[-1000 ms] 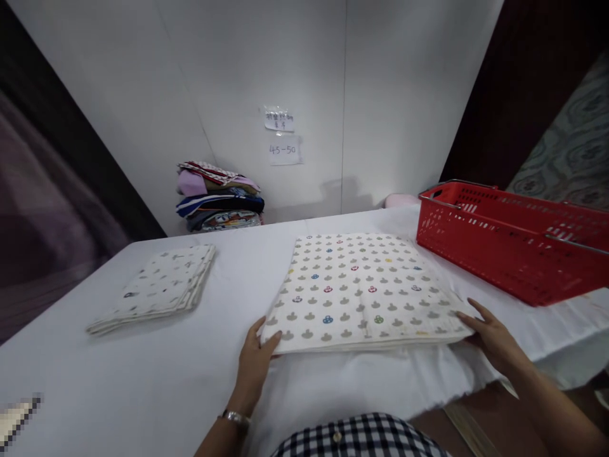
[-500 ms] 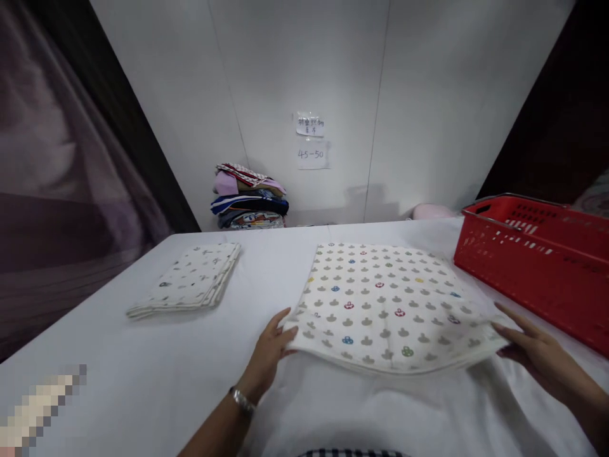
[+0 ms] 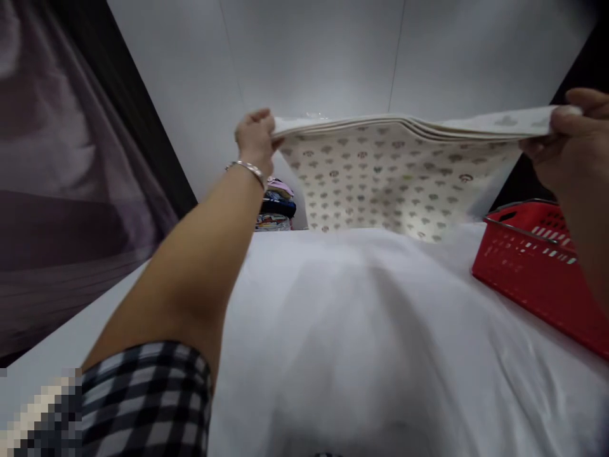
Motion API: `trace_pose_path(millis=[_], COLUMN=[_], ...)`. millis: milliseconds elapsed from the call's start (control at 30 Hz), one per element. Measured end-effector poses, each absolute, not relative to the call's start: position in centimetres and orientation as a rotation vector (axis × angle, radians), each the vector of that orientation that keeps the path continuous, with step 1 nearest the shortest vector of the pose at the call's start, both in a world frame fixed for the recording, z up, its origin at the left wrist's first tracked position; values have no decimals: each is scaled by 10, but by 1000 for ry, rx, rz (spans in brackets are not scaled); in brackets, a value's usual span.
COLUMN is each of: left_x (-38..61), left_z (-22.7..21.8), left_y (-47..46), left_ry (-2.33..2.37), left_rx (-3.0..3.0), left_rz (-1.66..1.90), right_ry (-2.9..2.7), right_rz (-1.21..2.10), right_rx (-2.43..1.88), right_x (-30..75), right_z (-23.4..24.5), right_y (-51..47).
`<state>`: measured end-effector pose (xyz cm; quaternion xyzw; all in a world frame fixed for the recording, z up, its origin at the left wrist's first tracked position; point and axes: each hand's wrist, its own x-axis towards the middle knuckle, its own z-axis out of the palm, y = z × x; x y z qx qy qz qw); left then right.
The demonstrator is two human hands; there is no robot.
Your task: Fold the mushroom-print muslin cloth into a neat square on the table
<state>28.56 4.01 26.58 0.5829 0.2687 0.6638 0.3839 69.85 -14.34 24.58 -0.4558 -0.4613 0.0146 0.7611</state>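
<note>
A white cloth [image 3: 375,171] printed with small mushroom-like shapes hangs in the air above the far part of the table. Its near edge is raised and shows several folded layers. My left hand [image 3: 257,141], with a silver bracelet at the wrist, pinches the left corner. At the right corner, my right hand [image 3: 571,136] is closed on the same edge, partly cut off by the frame. The cloth sags a little between both hands, and its far end hangs down near the tabletop.
A white sheet covers the table [image 3: 333,330]. On the right stands a red plastic basket [image 3: 528,273] with a metal handle. Behind the table is a pile of folded fabrics [image 3: 278,206] against the pale wall [image 3: 323,57]. A purple curtain [image 3: 71,190] hangs at left.
Both hands have lifted the patterned cloth off the table, raising its near edge high. The other folded cloth at left is now hidden behind my left arm.
</note>
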Motion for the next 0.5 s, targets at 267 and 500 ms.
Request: trace_pose_path(millis=[267, 500], left_x=[173, 114], left_z=[156, -24], left_y=[-36, -158], left_ry=[979, 1499], left_rx=[1312, 802], left_rz=[1447, 964], right_ry=[-863, -680], right_rz=[527, 1115], right_rx=[-1320, -1570], right_x=[644, 592], right_z=[115, -46], right_y=[-182, -258])
